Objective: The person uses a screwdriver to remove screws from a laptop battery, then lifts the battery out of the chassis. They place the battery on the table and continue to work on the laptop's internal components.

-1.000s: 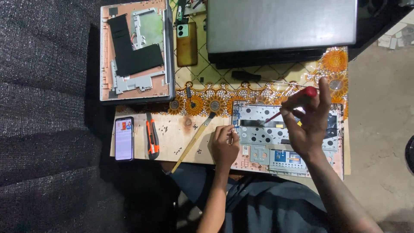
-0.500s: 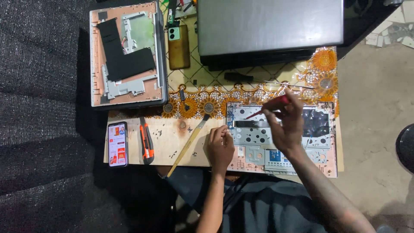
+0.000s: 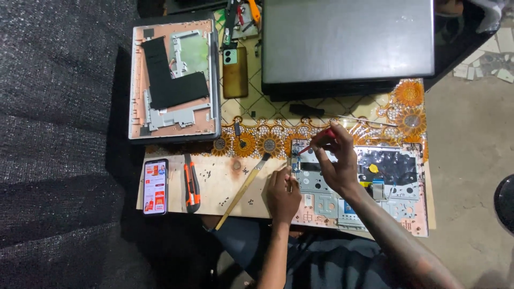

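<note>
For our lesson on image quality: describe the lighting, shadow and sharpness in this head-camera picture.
Head view: light falls evenly on the work board, so the right hand, red screwdriver and opened laptop base read clearly; the dark mat at left and the lower edge sink into shadow; the closed grey laptop shows a soft sheen, no harsh glare; small screws are too fine to resolve.

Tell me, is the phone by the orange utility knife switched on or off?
On. The phone lies face up with its screen lit in orange and white, left of the utility knife.
</note>
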